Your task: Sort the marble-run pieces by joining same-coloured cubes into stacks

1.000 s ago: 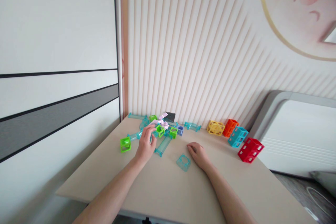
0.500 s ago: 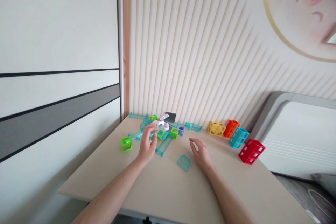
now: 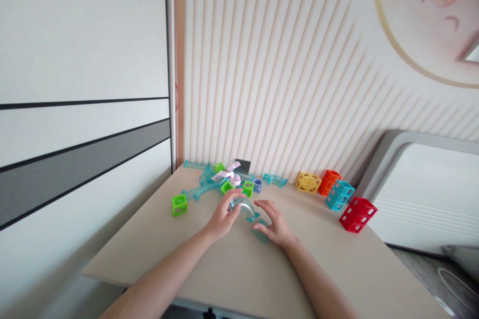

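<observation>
My left hand is closed on a curved, see-through teal track piece, which arches toward my right hand. The fingers grip its left end. My right hand has its thumb and fingers spread apart around the track's right end, with nothing held between them. Below that hand lies a flat teal square plate with a round hole, partly hidden by the thumb. Just beyond my left fingertips are a green cube frame and a small blue cube frame.
Teal tracks, green cubes and pale purple pieces are heaped at the back. One green cube stands apart on the left. Yellow, orange, blue and red blocks line the table's right side.
My left hand has come right and nearer, taking up a teal track from in front of the heap. My right hand has moved left toward it, over the square plate, with its fingers spread.
</observation>
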`<state>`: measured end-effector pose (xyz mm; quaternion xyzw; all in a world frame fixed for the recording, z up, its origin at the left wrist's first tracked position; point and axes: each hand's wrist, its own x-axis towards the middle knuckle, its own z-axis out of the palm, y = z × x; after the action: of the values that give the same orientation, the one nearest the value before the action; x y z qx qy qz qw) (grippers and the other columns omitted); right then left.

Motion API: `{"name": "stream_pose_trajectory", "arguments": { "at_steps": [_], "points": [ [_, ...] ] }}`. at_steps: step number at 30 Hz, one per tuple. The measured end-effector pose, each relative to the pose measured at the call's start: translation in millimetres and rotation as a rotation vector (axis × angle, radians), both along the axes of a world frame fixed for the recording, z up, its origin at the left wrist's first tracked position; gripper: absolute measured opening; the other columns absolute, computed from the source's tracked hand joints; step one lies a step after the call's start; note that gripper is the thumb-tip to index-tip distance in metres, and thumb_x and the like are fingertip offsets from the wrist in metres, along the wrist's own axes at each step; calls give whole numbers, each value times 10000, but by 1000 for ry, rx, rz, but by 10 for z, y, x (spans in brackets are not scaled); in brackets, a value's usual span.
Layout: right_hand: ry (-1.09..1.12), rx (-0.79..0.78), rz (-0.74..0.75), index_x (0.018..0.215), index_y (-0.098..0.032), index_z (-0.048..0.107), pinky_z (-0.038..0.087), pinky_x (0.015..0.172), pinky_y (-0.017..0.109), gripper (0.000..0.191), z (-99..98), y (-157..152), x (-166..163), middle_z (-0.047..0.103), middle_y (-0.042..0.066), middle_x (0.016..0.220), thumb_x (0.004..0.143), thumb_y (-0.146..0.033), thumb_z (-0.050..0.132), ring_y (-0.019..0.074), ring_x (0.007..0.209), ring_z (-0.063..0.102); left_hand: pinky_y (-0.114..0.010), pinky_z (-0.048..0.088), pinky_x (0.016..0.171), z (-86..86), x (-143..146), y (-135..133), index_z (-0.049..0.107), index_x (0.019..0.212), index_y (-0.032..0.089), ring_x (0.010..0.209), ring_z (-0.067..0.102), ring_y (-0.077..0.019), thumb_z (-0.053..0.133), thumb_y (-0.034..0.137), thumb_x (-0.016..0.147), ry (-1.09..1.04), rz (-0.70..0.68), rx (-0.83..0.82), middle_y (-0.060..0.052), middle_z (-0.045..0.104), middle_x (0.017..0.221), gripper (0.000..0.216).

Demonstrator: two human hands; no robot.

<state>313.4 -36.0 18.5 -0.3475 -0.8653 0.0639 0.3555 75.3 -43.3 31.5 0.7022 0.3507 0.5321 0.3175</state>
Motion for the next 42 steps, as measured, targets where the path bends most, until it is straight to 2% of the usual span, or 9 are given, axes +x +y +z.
{"name": "stream_pose_trajectory", "arguments": {
  "at_steps": [4, 10, 15, 21, 25, 30, 33, 36, 42],
  "points": [
    [-41, 9, 16, 1349, -243, 551, 514, 947, 430, 539, -8, -4, -61, 663, 133, 1174, 885, -496, 657, 275, 1083, 624, -349, 542, 888, 18, 8, -5, 635, 1173, 250, 1272, 538, -256, 509, 344, 953, 3, -2, 3, -101, 580, 1354, 271],
    [-9, 74, -52, 1350, -247, 540, 515, 950, 429, 450, -27, 4, -56, 669, 125, 1191, 918, -352, 612, 267, 1087, 633, -384, 491, 1023, -19, 20, 16, 595, 1217, 244, 1288, 535, -250, 553, 349, 933, -15, -9, 29, -108, 581, 1344, 306],
    [39, 146, -139, 1352, -240, 532, 524, 948, 434, 438, -80, 35, -25, 665, 131, 1194, 927, -336, 581, 267, 1089, 635, -415, 510, 1005, -105, 32, 41, 457, 1343, 252, 1234, 572, -246, 651, 247, 861, 20, 23, 75, -113, 559, 1332, 519],
    [74, 242, -176, 1399, -248, 487, 547, 897, 426, 504, -99, 47, -16, 678, 119, 1174, 917, -319, 617, 265, 1050, 650, -472, 510, 1002, -150, 9, 94, 517, 1280, 237, 1148, 614, -274, 721, 207, 808, 148, 173, 224, -97, 622, 1197, 515],
    [99, 258, -219, 1434, -255, 463, 553, 883, 427, 554, -87, 53, -17, 688, 109, 1179, 911, -333, 630, 269, 1030, 664, -443, 545, 961, -161, -3, 110, 532, 1273, 238, 1117, 636, -263, 711, 185, 815, 157, 205, 245, -99, 625, 1189, 494],
    [140, 249, -280, 1353, -248, 547, 543, 909, 425, 459, -100, 62, -49, 682, 110, 1176, 912, -342, 634, 268, 1063, 655, -403, 571, 919, -146, -11, 107, 589, 1197, 239, 1083, 649, -241, 697, 212, 843, 150, 220, 263, -82, 645, 1143, 371],
    [171, 241, -313, 1338, -235, 561, 537, 925, 422, 446, -109, 92, -52, 685, 110, 1173, 912, -349, 627, 263, 1073, 650, -386, 574, 914, -131, -3, 97, 553, 1256, 243, 1113, 633, -235, 668, 218, 866, 134, 217, 282, -90, 623, 1191, 408],
    [250, 220, -434, 1313, -211, 583, 518, 959, 444, 434, -97, 232, 64, 684, 120, 1191, 918, -391, 597, 273, 1098, 640, -379, 573, 904, -119, 2, 83, 523, 1280, 233, 1103, 622, -221, 583, 193, 907, 126, 224, 298, -108, 584, 1228, 380],
    [317, 50, -767, 1267, -121, 619, 496, 959, 462, 586, -19, 827, 653, 696, 180, 1171, 873, -538, 500, 317, 1082, 647, -381, 542, 935, -111, -6, 45, 628, 985, 209, 1051, 624, -209, 508, 184, 939, 220, 187, 296, -87, 605, 1087, 131]
  ]
}}
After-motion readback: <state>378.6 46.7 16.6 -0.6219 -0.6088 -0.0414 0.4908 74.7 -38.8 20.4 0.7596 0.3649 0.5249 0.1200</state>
